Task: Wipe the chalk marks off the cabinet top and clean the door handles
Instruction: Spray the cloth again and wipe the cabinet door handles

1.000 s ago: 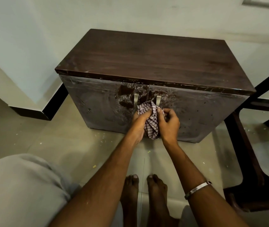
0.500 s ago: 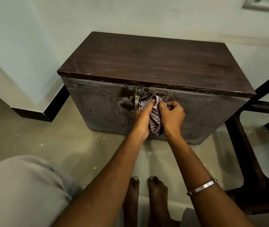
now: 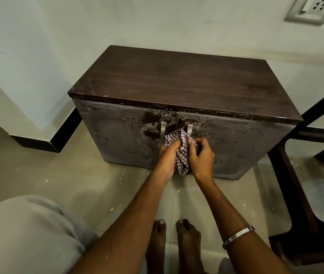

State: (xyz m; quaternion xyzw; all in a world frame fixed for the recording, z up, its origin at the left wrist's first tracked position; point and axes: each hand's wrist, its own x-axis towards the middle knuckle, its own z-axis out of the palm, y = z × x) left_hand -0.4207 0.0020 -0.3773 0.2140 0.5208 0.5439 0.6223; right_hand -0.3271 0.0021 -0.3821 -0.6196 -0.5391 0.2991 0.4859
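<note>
The likeliest slip is that the checked cloth (image 3: 180,151), bunched into a loose wad with a tail hanging down between the wrists, slides off the narrow right door handle (image 3: 190,129) instead of rubbing it, so the metal stays smeared; a second risk is that a pull through the cloth swings the right door open, since the handle is the only thing the fabric bears on. The dusty film on both door fronts could also be dragged onto the handles, as the cleaned dark patches sit only around the left door handle (image 3: 163,129). The left hand (image 3: 168,155) has its fingers (image 3: 174,146) curled round the cloth from the left side, and the right hand (image 3: 201,157) has its fingers (image 3: 190,142) curled on it from the right, both clamped on the fabric. The cloth's upper edge rises above the fingertips and touches the lower end of the right handle; the left handle stands just beside it, uncovered. The cabinet top (image 3: 177,82) lies above, well apart from both hands, and looks largely free of chalk.
</note>
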